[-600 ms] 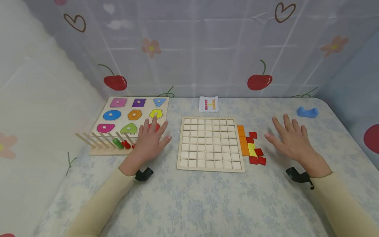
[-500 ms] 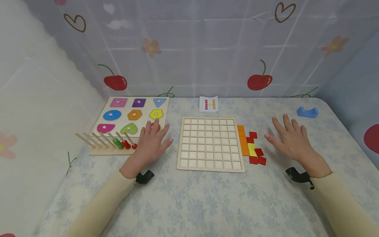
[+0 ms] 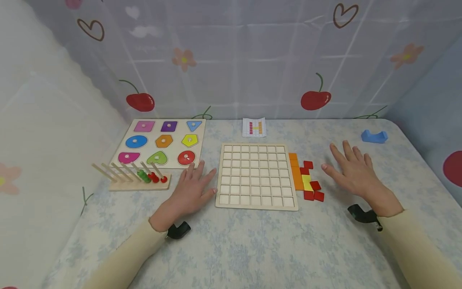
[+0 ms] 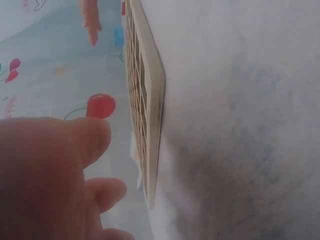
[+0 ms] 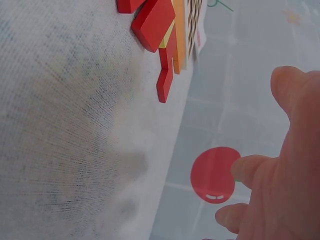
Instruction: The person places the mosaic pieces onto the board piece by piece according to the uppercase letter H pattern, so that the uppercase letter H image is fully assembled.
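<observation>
In the head view a wooden grid board (image 3: 254,176) with bare square cells lies mid-table. My left hand (image 3: 189,196) is spread just left of it, palm down, thumb near its left edge and holding nothing. To the right of the board, my right hand (image 3: 357,172) hovers with fingers spread, holding nothing. Between that hand and the board lie orange tiles (image 3: 296,171), yellow tiles (image 3: 306,182) and several loose red tiles (image 3: 315,185). In the right wrist view a red tile (image 5: 154,24) leans among others, apart from the fingers (image 5: 250,167). A small pattern card (image 3: 254,127) lies behind the board.
A shape puzzle board (image 3: 160,142) with knobbed pieces lies at the back left. In front of it stands a peg rack (image 3: 138,185) with green beads (image 3: 143,175) and red beads (image 3: 153,177). A blue cradle-shaped block (image 3: 374,137) sits at the back right.
My left hand has moved toward me and to the right, away from the puzzle board and closer to the grid board. The right hand has barely moved. The tiles lie as before.
</observation>
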Motion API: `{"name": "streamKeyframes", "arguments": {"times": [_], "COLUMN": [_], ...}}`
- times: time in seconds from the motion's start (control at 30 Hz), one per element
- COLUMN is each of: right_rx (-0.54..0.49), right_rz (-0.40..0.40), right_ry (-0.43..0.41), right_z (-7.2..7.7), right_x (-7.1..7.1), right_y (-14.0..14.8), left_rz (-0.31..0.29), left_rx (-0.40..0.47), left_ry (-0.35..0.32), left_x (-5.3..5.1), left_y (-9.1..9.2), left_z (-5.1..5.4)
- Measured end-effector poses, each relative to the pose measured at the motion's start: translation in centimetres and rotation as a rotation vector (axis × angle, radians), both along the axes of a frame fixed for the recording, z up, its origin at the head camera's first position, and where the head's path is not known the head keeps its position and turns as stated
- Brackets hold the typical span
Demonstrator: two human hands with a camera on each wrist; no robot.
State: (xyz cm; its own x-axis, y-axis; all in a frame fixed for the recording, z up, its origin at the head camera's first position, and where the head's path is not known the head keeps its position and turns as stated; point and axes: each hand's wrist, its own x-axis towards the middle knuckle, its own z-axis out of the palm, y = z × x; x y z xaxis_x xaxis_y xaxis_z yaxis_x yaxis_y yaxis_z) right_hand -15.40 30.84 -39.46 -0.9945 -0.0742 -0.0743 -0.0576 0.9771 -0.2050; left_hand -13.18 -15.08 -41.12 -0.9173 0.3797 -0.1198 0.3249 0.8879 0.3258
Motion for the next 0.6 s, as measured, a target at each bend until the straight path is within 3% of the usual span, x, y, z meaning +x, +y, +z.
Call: {"name": "streamKeyframes", "arguments": {"times": [0.33, 0.6], "right_rx": [0.002, -0.002], "right_rz": [-0.003, 0.009], "right_ry": [-0.022, -0.028], "right_z": [0.2, 0.3], "right_x": [-0.1, -0.3], "right_y": [-0.2, -0.3], "left_rz": [-0.055, -0.056], "left_rx": [0.024, 0.022], "left_ry": [-0.120, -0.119], "left_x": [0.7, 0.8], "left_y": [0.0, 0.1], "left_z": [-0.9, -1.3]}}
